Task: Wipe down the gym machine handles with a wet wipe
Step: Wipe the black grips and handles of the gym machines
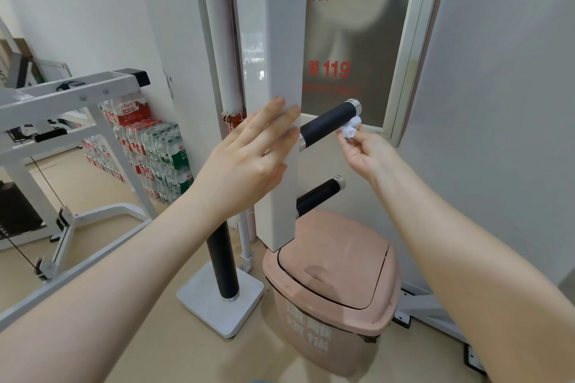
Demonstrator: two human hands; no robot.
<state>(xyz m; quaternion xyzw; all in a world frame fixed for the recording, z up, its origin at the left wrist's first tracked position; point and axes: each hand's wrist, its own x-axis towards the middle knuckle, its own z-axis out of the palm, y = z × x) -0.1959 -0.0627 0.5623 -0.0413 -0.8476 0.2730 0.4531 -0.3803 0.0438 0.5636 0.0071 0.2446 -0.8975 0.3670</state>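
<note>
Pinching the wet wipe [351, 129] in my right hand [362, 149], I have it bunched into a small wad and pressed against the underside of the upper handle [326, 123], close to its chrome end cap and on the far side from the white post [280, 102]. My grip there is closed on the wipe, fingertips curled round it. My left hand [245, 162] lies flat on the face of the white post, fingers straight and relaxed, holding nothing and only steadying.

Taking the white post as the landmark: the upper handle juts out to its right at the height of my left fingertips; the lower handle [320, 196] juts out the same way further down the post, just above the pink bin [329, 283] that stands at the post's foot. A third black grip sleeve [222, 264] stands upright to the left of the post, on a pale base plate on the floor.

I judge the job to be partly done at best. The wipe is at the outer end of the upper handle, so that one is in hand; I cannot tell from its surface how much of it has been covered. The lower handle and the upright sleeve carry no wipe and show no sign either way, so I would count them as left to do.
</note>
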